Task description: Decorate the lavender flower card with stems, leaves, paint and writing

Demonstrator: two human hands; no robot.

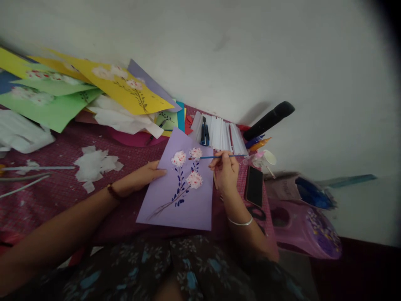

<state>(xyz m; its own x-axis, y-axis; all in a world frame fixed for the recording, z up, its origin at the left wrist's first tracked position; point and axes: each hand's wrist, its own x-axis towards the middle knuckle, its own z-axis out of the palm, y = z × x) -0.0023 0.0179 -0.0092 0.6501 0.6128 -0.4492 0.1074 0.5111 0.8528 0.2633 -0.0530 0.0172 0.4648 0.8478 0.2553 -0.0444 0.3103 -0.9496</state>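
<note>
A purple card point(159, 188) with three pink-and-white flowers, dark blue leaves and thin stems lies in front of me, slightly turned. My left hand point(147, 173) grips its left edge, thumb on top and the fingers partly hidden beneath. In my right hand point(226, 170) is a thin blue paintbrush point(205, 157), pinched between thumb and fingers and held nearly level. Its tip is over the card, between the upper left flower point(178, 159) and the upper right flower point(196, 153). The third flower point(194, 179) sits lower down.
Yellow and green flower cards point(125, 90) pile up at the back left, near torn white paper pieces point(95, 165). White strips point(219, 133) and a blue stapler-like tool point(204, 133) lie behind the card. A phone point(254, 186), small cup point(269, 158) and black cylinder point(269, 120) stand right.
</note>
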